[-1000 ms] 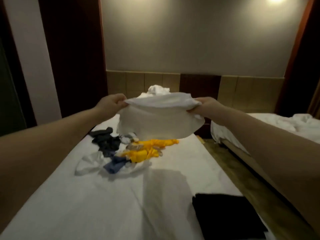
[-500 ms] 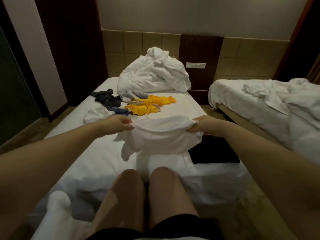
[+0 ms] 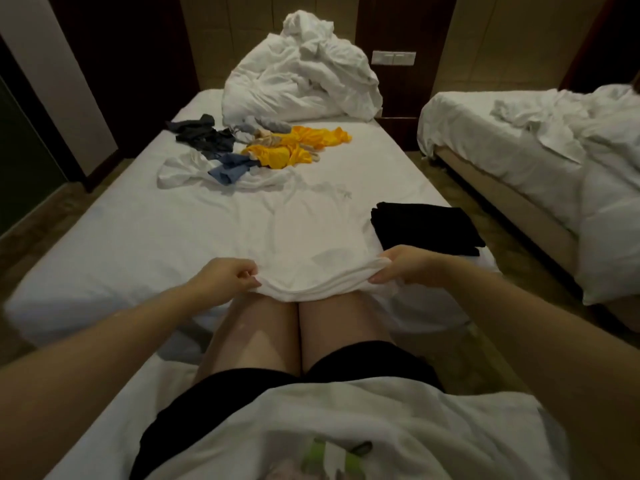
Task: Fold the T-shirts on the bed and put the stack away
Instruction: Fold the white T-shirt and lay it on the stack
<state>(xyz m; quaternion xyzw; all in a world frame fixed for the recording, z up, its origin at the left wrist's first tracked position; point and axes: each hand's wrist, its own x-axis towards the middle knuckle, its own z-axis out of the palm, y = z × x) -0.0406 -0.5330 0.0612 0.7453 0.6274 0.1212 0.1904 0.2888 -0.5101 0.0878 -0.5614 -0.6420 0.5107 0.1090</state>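
The T-shirt [image 3: 311,258] at the near edge is plain white, like the bed sheet [image 3: 138,237]. The folded stack [image 3: 426,226] on the right is black. Farther lie a yellow garment [image 3: 298,147], a blue garment [image 3: 230,169] and a dark grey garment [image 3: 201,135]. The crumpled duvet [image 3: 301,84] is white.

Left hand [image 3: 225,277], right hand [image 3: 407,268], both apparently pinching

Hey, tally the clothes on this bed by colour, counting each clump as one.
White: 2, the held shirt and a pile shirt
Black stack: 1
Yellow clump: 1
Blue clump: 1
Dark grey clump: 1
Total: 6; small beige and grey bits are too tangled to count.
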